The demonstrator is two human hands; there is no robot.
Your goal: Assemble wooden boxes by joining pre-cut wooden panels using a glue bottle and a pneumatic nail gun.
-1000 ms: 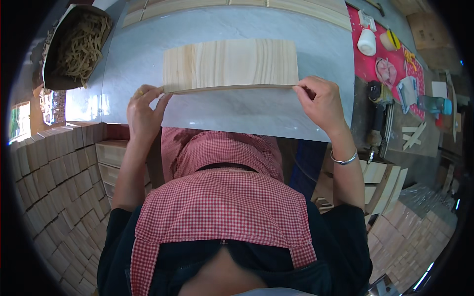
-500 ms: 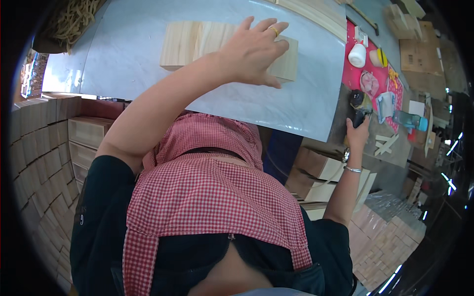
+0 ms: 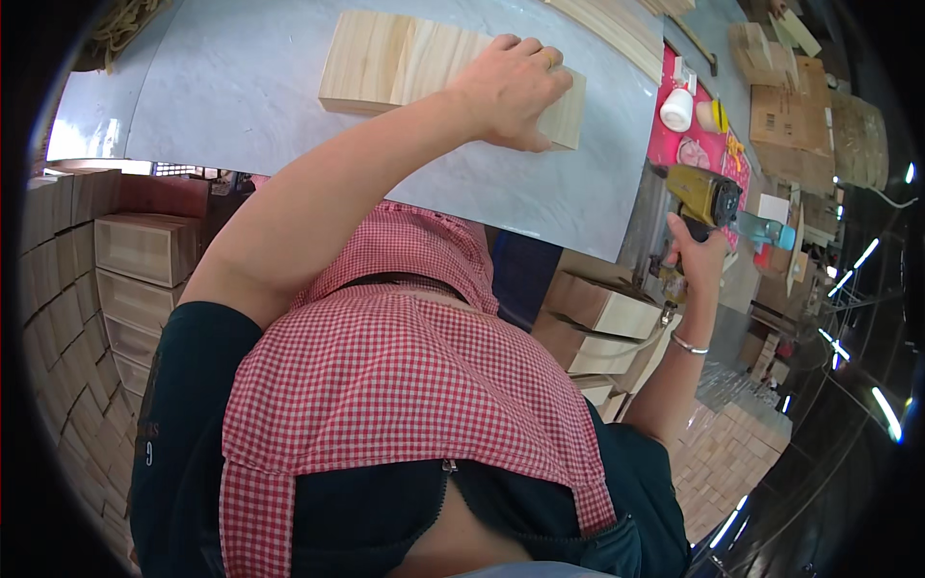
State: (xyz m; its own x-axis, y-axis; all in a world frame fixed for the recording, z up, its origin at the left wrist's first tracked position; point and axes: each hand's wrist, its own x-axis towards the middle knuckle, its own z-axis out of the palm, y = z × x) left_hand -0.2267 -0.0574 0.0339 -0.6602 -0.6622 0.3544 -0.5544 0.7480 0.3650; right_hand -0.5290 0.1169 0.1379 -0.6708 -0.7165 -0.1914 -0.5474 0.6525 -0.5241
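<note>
A long, pale wooden block (image 3: 409,58) lies on the grey-white table (image 3: 241,87), its grain showing in light and darker bands. My left hand (image 3: 515,91) rests over its right part, fingers bent across the far side and thumb near the front edge. To the right of the table, my right hand (image 3: 696,252) is closed round the handle of a yellow and black nail gun (image 3: 701,193). The gun is raised, with its nose toward the table's right edge. My palm hides part of the handle.
Pale boards (image 3: 612,39) lie along the table's far side. Beyond its right edge, a white bottle (image 3: 676,111) and a yellow-rimmed tub (image 3: 712,117) stand on red cloth. A blue-capped bottle (image 3: 766,231) is behind the gun. Wooden boxes (image 3: 135,252) are stacked at left.
My right hand has lifted the nail gun from the side surface. My left hand has lowered, its raised fingers now bent onto the block. The whole view has shifted slightly.
</note>
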